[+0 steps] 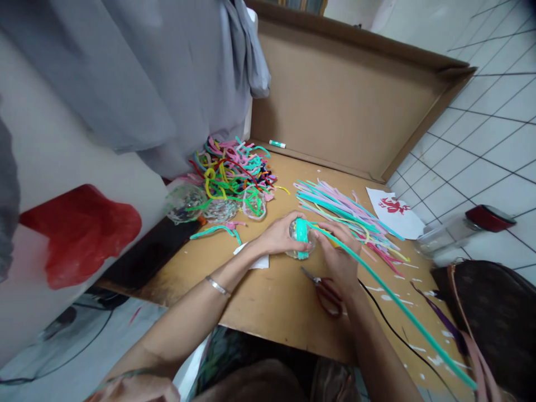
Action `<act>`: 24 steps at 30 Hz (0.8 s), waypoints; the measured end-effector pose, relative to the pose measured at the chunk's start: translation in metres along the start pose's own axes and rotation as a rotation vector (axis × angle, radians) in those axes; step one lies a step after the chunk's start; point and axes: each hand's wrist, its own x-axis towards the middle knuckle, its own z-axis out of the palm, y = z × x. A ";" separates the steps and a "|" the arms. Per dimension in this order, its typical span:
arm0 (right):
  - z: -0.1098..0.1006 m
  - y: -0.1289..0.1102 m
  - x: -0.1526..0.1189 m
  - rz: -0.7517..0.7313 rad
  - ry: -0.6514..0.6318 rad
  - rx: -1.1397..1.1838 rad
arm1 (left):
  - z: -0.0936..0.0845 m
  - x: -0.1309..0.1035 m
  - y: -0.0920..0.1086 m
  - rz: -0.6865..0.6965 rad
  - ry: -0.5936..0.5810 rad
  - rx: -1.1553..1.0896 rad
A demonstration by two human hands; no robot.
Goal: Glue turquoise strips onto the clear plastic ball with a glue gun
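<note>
My left hand [281, 234] is closed around a small clear round plastic piece [293, 250]. A band of turquoise pipe cleaner [301, 237] runs around its middle. Beside it my right hand [341, 251] pinches the same pipe cleaner close to the plastic. The pipe cleaner's long loose end [402, 310] sweeps over my right forearm to the lower right. Below my hands lies a pair of scissors [324, 290] with red handles, partly behind my right hand. A piece of white paper [259, 261] shows past my left wrist.
A tangled heap of colourful pipe cleaners [234, 167] lies at back left, with clear round plastic pieces [220, 209] before it. Straight pipe cleaners [339, 206] lie at right. Beyond are paper with a red design [393, 206], a bottle [452, 234] and a brown bag [489, 312].
</note>
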 end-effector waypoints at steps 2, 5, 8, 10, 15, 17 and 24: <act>0.001 -0.002 0.002 0.020 0.029 0.030 | -0.001 0.000 0.001 0.000 -0.001 0.004; 0.003 -0.001 0.000 0.065 0.058 0.066 | -0.001 0.000 0.002 -0.012 -0.002 0.002; 0.004 -0.001 -0.003 0.118 0.042 0.090 | -0.001 -0.001 0.002 -0.021 -0.004 -0.015; 0.005 0.000 -0.006 0.149 0.037 0.099 | -0.002 -0.001 0.002 -0.021 -0.005 -0.025; 0.004 0.003 -0.010 0.139 0.017 0.127 | -0.002 -0.001 0.003 -0.048 -0.023 -0.047; 0.004 0.005 -0.012 0.123 0.005 0.149 | -0.003 -0.002 0.004 -0.055 -0.034 -0.043; 0.006 0.007 -0.015 0.107 -0.013 0.168 | -0.004 -0.002 0.004 -0.048 -0.041 -0.043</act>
